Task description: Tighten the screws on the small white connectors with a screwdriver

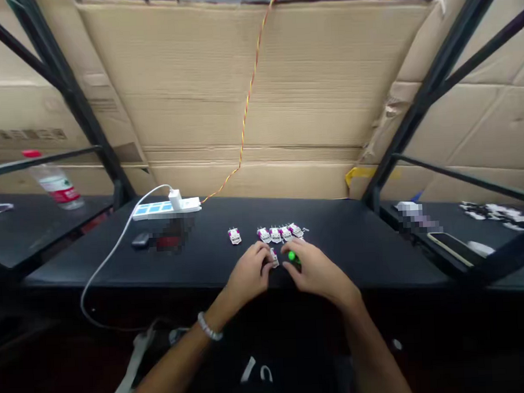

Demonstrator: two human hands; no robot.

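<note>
My left hand [251, 270] is closed, its thumb and fingertips on a small white-and-purple part [274, 258] near the table's front edge. Across from it, my right hand [314, 270] curls round a small bright green, round-ended object [292, 256]; most of that object is hidden by the fingers. Just beyond the hands stands a row of several similar white-and-purple parts [275, 235] with thin pins pointing away from me. One more such part [235, 236] lies apart to the left. Tiny loose pieces [306, 230] are at the row's right end.
A white power strip [188, 205] with a plugged-in charger and cable [112, 252] is at the back left. Near it lies a small dark object [140, 241]. Black frame posts [408, 120] flank the black table [355, 244]. A phone [455, 248] lies at right.
</note>
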